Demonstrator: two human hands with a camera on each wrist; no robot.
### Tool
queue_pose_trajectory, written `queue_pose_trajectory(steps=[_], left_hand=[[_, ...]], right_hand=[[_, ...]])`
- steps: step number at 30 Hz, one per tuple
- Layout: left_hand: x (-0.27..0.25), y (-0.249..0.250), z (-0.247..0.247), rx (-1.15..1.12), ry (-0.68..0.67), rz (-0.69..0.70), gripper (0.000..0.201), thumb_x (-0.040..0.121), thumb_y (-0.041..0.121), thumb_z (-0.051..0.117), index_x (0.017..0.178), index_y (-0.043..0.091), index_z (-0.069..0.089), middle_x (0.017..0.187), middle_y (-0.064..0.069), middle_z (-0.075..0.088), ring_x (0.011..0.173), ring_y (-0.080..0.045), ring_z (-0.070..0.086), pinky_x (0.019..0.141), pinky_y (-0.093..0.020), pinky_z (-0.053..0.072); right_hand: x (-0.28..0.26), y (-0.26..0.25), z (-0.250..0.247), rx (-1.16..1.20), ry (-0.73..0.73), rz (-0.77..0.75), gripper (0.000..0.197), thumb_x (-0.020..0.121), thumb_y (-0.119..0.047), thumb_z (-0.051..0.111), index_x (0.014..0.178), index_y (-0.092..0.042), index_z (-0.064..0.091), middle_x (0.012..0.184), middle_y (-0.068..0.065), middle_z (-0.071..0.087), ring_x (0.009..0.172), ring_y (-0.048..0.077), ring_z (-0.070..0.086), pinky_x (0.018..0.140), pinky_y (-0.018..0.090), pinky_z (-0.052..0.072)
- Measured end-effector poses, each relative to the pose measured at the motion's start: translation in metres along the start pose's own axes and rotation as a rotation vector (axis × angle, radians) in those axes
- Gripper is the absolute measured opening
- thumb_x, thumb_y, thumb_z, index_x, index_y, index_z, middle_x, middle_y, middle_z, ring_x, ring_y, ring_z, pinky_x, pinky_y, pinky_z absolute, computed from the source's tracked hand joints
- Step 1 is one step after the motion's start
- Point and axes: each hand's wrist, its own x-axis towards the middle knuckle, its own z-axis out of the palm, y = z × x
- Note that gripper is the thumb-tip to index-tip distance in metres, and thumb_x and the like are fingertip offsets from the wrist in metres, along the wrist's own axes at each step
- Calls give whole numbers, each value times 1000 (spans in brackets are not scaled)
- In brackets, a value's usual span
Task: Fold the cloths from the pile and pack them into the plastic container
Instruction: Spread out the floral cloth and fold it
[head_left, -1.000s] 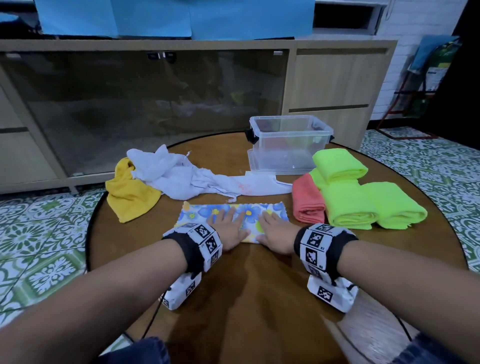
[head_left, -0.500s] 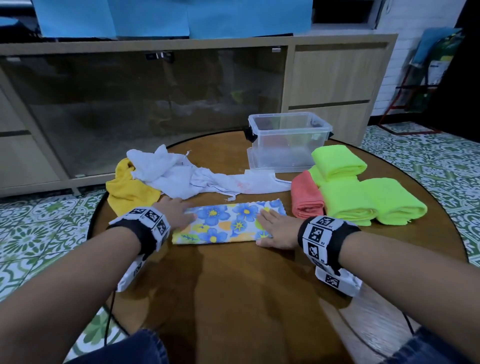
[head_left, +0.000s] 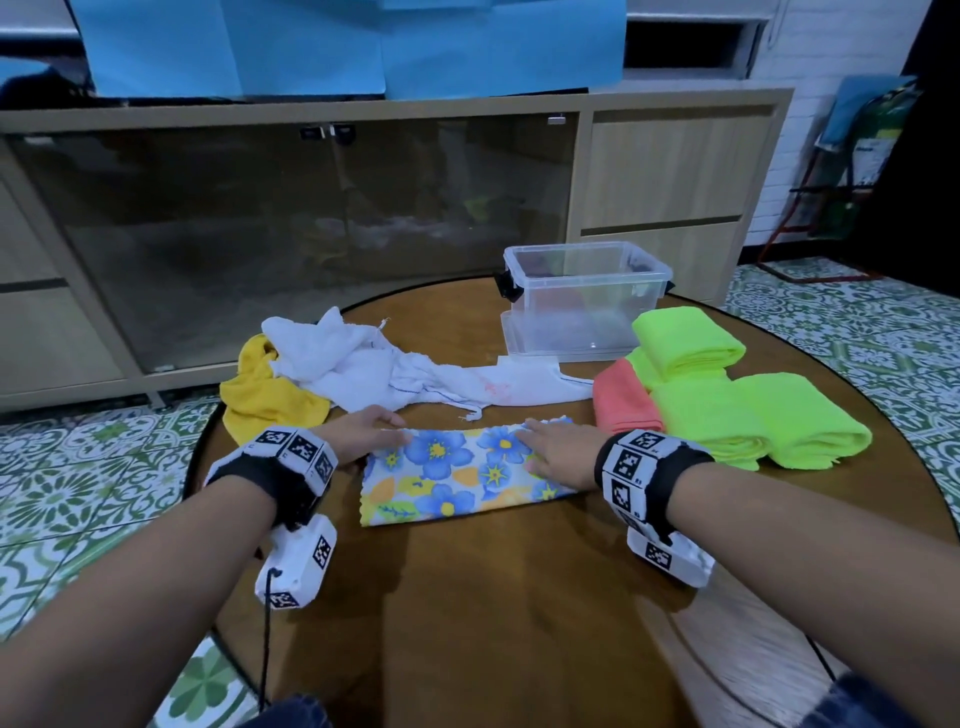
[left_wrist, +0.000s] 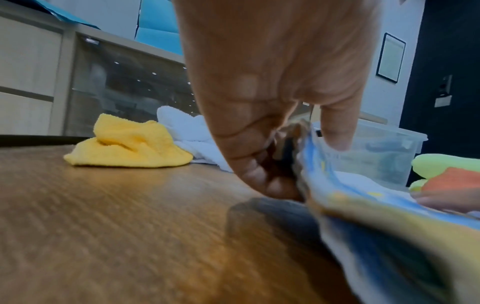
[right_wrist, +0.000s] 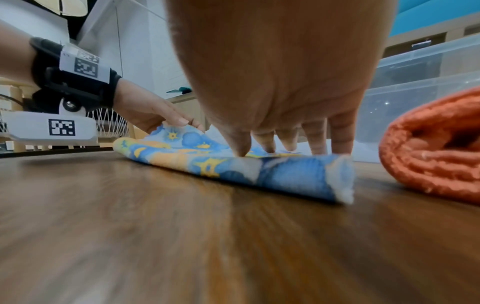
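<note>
Mid-fold on the floral cloth (head_left: 467, 475): it lies as a long, thin strip on the round wooden bench (head_left: 493, 623), printed with blue flowers on yellow, its edge pinked in a zigzag. The left hand (head_left: 363, 434) pinches the strip's left end between thumb and fingers, that end raised a little off the wood. The right hand (head_left: 558, 449) lies flat with straight fingers pressing down the other end.

Progress, as I judge it: roughly halfway through the folding, packing not started. Four cloths sit rolled or folded just right of the strip, one coral towel (head_left: 623, 402) and three neon-green towels (head_left: 727, 405), all thick and fluffy. The clear plastic container (head_left: 587, 299), hard-walled with black side latches, stands at the far side and appears to hold no cloths yet.

Left to do: a crumpled white cloth (head_left: 363, 364), thin and trailing loose threads, and a bunched yellow towel (head_left: 254, 395), plush terry, wait at the far left.
</note>
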Motion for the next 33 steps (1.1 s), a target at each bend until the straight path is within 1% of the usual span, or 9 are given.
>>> queue_pose_trajectory(steps=[2, 5, 8, 10, 12, 16, 18, 25, 33], left_hand=[[2, -5, -1, -17, 26, 34, 38, 84, 41, 63, 113, 22, 50, 120, 2, 48, 105, -15, 49, 84, -23, 37], [4, -11, -5, 28, 11, 46, 29, 85, 30, 67, 110, 22, 54, 119, -5, 54, 104, -19, 53, 86, -30, 42], [1, -16, -5, -52, -47, -7, 22, 84, 27, 69, 103, 18, 61, 83, -7, 65, 69, -16, 58, 60, -26, 45], [-4, -16, -5, -109, -81, -50, 15, 88, 18, 63, 101, 10, 62, 51, 6, 55, 42, -5, 48, 43, -16, 36], [-8, -18, -5, -132, -108, -73, 14, 91, 14, 60, 100, 3, 62, 39, 10, 44, 30, -3, 37, 36, -14, 32], [-10, -23, -7, -78, -98, -94, 15, 88, 22, 63, 80, 9, 60, 53, -2, 42, 32, -6, 35, 37, -15, 33], [-8, -23, -6, -42, -80, -88, 17, 89, 23, 62, 79, 10, 59, 57, -4, 38, 31, -5, 36, 36, -14, 34], [-8, -21, -4, 2, -57, -89, 17, 89, 23, 62, 76, 13, 59, 53, -3, 37, 30, -5, 37, 37, -15, 35], [-8, -17, -1, 45, -30, -97, 24, 91, 23, 61, 70, 13, 54, 54, -2, 38, 28, -3, 36, 35, -14, 33]], right_hand=[[7, 4, -4, -11, 67, 19, 51, 102, -24, 30, 150, -16, 13, 158, 1, 6, 139, 30, 25, 109, 42, 30], [13, 12, -12, 37, 154, 85, 36, 98, -11, 34, 134, -9, 41, 138, 12, 44, 115, 30, 47, 90, 36, 40], [15, 16, -15, 31, 176, 126, 31, 97, -19, 39, 123, -12, 53, 127, 12, 52, 117, 30, 47, 90, 38, 42], [17, 19, -14, 64, 188, 126, 27, 94, -24, 45, 118, -16, 57, 122, 9, 55, 117, 28, 46, 88, 36, 42], [17, 20, -15, 120, 178, 103, 21, 92, -27, 50, 108, -17, 60, 115, 7, 59, 108, 25, 49, 80, 30, 40], [15, 25, -18, 263, 156, 21, 14, 89, -25, 59, 98, -15, 58, 96, 0, 56, 86, 14, 49, 62, 23, 38], [14, 27, -18, 286, 189, -3, 17, 87, -19, 60, 103, -12, 61, 94, -2, 53, 86, 13, 48, 62, 24, 37], [7, 31, -20, 356, 242, -48, 8, 87, -14, 62, 85, -14, 54, 71, -10, 50, 78, 13, 48, 56, 11, 32], [4, 29, -20, 437, 385, -14, 6, 91, -11, 53, 85, -12, 54, 89, 2, 58, 77, 12, 49, 61, 18, 37]])
